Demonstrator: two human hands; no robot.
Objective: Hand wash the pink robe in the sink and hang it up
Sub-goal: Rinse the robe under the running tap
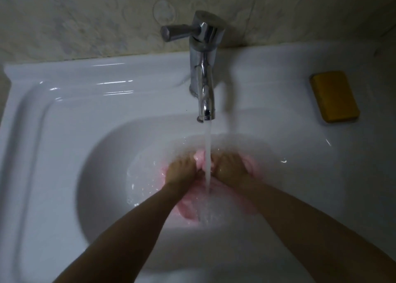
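Observation:
The pink robe [188, 205] lies bunched and wet at the bottom of the white sink [102, 158]. My left hand [182, 169] and my right hand [229, 168] are side by side on it, each with fingers curled round a fold of pink cloth. Water runs from the chrome tap [204, 72] in a stream that falls between the two hands onto the robe. Most of the robe is hidden under my hands and forearms.
A yellow bar of soap [334, 96] lies on the sink's flat ledge at the right. The tap's lever points left. A pale tiled wall [85, 21] rises behind the sink. Splashes of water dot the basin left of the robe.

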